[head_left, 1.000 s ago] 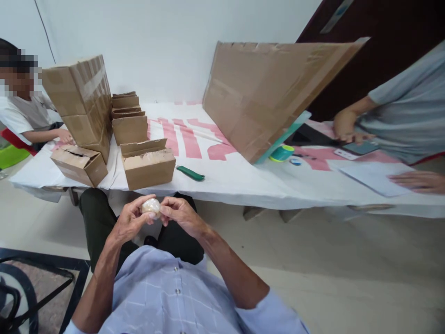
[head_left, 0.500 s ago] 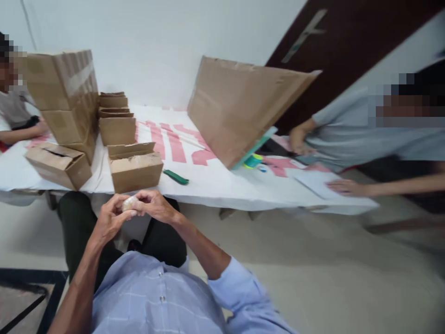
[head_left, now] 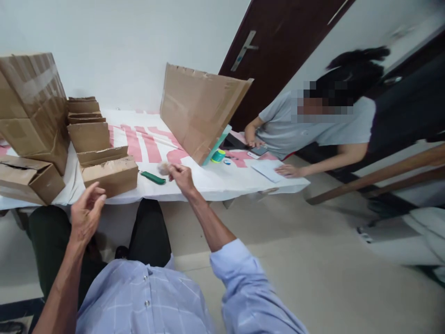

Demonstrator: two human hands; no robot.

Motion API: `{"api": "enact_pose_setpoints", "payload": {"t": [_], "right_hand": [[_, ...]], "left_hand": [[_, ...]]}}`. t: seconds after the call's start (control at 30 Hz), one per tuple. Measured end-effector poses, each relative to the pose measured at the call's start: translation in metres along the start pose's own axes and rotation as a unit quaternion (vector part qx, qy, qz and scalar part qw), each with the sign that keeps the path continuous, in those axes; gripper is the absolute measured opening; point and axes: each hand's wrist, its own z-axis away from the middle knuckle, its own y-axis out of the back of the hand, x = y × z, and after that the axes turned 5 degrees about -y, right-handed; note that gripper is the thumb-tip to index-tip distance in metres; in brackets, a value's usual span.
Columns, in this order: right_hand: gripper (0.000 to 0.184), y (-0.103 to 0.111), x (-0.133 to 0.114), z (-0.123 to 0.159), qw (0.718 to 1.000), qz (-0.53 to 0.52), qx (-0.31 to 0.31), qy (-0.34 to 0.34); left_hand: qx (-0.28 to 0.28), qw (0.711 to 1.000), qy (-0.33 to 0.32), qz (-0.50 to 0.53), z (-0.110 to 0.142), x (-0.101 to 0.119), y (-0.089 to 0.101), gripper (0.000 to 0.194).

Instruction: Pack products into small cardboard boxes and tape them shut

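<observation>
My right hand (head_left: pixel 184 179) is over the table, its fingertips pinching a small crumpled, whitish-tan wad (head_left: pixel 162 168) that looks like balled-up tape. Just below and left of the wad lies a green utility knife (head_left: pixel 153 177) on the white cloth. My left hand (head_left: pixel 86 212) is raised off the table's front edge with fingers loosely curled and apart, and nothing is in it. Closest to that hand stands a small cardboard box (head_left: pixel 116 178) with its upper flap raised.
More open boxes (head_left: pixel 89 138) line up behind, beside a tall taped carton stack (head_left: pixel 33 93). A large cardboard sheet (head_left: pixel 201 109) leans near a yellow-green tape roll (head_left: pixel 218 156). At right, a co-worker's hand (head_left: pixel 288 170) rests on white paper (head_left: pixel 267 172).
My hands have parted. The right one carried the wad forward and right over the table; the left let go and moved left. My view has turned right.
</observation>
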Motion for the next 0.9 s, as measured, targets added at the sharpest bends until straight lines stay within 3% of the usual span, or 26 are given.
{"api": "enact_pose_setpoints", "payload": {"t": [0.07,0.17,0.23,0.33,0.5,0.6,0.7,0.8,0.9], "right_hand": [[0.036,0.032,0.018,-0.031,0.988,0.095,0.088,-0.079],[0.033,0.068,0.042,-0.063,0.961,0.184,0.126,-0.166],[0.028,0.081,0.054,-0.073,0.951,0.206,0.129,-0.193],[0.037,0.090,0.066,-0.076,0.940,0.239,0.130,-0.208],[0.017,0.093,0.074,-0.065,0.940,0.272,0.147,-0.145],[0.022,0.079,0.070,-0.065,0.943,0.300,0.144,-0.010],[0.025,0.042,0.054,-0.067,0.942,0.303,0.090,0.109],[0.023,-0.011,0.026,-0.059,0.939,0.279,-0.005,0.203],[0.026,-0.058,-0.007,-0.039,0.894,0.264,-0.126,0.340]], "left_hand": [[0.073,0.994,-0.033,-0.077,-0.010,-0.006,0.020,0.042],[0.104,0.982,-0.058,-0.145,-0.030,-0.018,0.045,0.038],[0.082,0.983,-0.061,-0.154,-0.046,-0.026,0.055,0.038],[0.032,0.985,-0.055,-0.161,-0.069,-0.038,0.059,0.044],[-0.077,0.979,0.002,-0.187,-0.095,-0.058,0.056,0.068],[-0.134,0.976,0.015,-0.170,-0.104,-0.068,0.053,0.078],[-0.182,0.973,0.029,-0.141,-0.108,-0.074,0.050,0.087],[-0.193,0.971,0.024,-0.138,-0.106,-0.073,0.047,0.090],[-0.194,0.972,-0.004,-0.135,-0.097,-0.068,0.046,0.091]]}}
